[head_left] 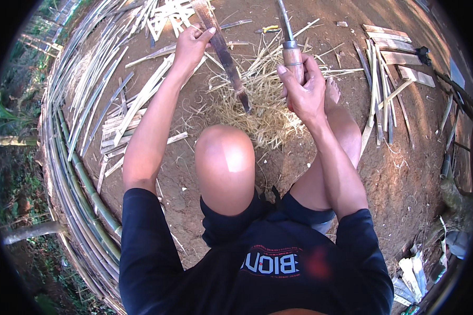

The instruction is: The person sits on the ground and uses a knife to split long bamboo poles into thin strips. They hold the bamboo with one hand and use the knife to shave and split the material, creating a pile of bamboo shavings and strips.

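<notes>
My right hand (304,86) is wrapped round the wooden handle of a knife (293,62). A metal collar joins the handle to its narrow blade, which points away from me. My left hand (191,48) is closed in a pinch, its thumb at the edge of a long, dark brown strip (224,55) that looks like split bamboo. This strip slants from the top of the view down toward my knees, its lower end over a heap of pale, curly shavings (270,123). The fingertips of the left hand are partly hidden.
Pale split strips (97,86) lie spread at the left, beside long green bamboo poles (92,184). Short flat slats (397,50) and more strips (376,89) lie at the right. A yellow-handled tool (268,29) rests on the soil beyond the shavings.
</notes>
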`<state>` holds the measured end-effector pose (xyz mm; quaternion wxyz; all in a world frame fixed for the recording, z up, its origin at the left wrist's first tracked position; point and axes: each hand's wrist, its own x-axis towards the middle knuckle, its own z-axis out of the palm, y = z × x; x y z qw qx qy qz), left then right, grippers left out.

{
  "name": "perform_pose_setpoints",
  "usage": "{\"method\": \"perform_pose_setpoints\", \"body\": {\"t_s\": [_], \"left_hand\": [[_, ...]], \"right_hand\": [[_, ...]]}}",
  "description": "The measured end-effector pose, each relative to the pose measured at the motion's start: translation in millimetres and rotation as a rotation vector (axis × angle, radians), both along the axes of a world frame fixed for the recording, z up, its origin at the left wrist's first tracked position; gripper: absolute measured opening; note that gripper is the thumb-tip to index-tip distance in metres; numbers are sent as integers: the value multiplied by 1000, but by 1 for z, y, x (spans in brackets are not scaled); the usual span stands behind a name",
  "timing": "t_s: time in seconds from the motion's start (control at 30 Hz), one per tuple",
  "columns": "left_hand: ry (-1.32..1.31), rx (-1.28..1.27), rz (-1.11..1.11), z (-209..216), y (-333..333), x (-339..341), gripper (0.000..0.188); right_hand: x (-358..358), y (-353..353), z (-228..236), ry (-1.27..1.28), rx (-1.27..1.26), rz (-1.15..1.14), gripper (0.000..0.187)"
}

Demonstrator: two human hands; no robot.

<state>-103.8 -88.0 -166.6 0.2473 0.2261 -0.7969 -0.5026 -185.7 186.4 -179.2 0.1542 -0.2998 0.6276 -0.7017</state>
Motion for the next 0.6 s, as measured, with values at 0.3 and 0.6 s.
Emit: {"method": "perform_pose_setpoints", "body": {"t_s": [0.3,0.6], "left_hand": [[107,-46,84,12,21,0,23],[168,-126,25,34,29,10,16]], "right_hand": [[9,-2,-7,24,48,67,26],[16,3,6,-93,68,107,28]]}}
